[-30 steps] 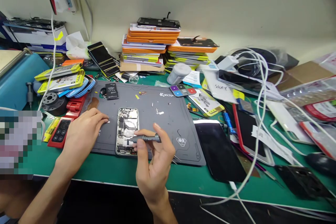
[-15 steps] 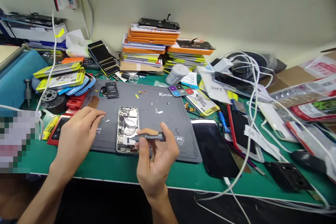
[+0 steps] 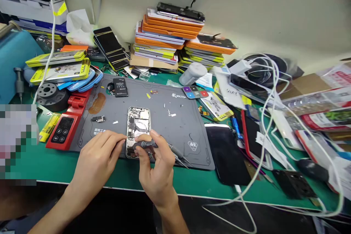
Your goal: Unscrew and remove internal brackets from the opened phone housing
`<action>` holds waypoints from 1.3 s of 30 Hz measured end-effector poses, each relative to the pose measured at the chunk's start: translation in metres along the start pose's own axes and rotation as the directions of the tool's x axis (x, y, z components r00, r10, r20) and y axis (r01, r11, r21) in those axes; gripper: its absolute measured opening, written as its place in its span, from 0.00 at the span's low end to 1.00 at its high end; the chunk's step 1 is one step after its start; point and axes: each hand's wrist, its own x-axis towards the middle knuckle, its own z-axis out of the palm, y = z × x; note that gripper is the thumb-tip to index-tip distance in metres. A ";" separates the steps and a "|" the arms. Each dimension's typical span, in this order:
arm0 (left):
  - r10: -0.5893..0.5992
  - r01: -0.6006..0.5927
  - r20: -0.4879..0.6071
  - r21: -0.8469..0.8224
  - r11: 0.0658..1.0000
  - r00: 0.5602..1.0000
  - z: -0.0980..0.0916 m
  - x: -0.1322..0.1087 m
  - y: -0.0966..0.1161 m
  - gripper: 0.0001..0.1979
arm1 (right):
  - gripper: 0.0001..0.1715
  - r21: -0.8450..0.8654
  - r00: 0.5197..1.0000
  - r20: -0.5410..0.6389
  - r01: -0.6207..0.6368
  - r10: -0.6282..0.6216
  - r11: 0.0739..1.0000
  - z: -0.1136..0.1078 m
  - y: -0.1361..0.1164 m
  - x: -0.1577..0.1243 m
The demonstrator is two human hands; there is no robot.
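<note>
An opened phone (image 3: 138, 126) lies on the grey work mat (image 3: 161, 135), its inner parts showing. My right hand (image 3: 157, 172) is closed round a dark screwdriver (image 3: 148, 144), held over the phone's lower half. At the phone's left edge are the closed fingertips of my left hand (image 3: 101, 161); whether they grip it or some small part is hidden. Tweezers (image 3: 179, 156) lie on the mat just right of my right hand. A black battery (image 3: 120, 87), a small metal-and-black part (image 3: 98, 119) and a white bit (image 3: 115, 122) rest farther back on the mat.
To the left stands a red device with buttons (image 3: 62, 131) beside a dark round holder (image 3: 51, 96). A dark phone screen (image 3: 227, 153) and white cables (image 3: 263, 117) lie right of the mat. Stacked orange and yellow boxes (image 3: 170, 29) stand at the back.
My left hand has moved right and nearer to the phone's left edge, uncovering the small metal-and-black part. The screwdriver stays over the phone, now more tilted. The view has shifted slightly.
</note>
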 end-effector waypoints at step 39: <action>0.092 -0.092 -0.001 -0.019 0.996 0.996 0.000 0.001 -0.003 0.02 | 0.38 -0.014 0.987 -0.124 -0.107 0.104 0.994 -0.002 -0.004 0.002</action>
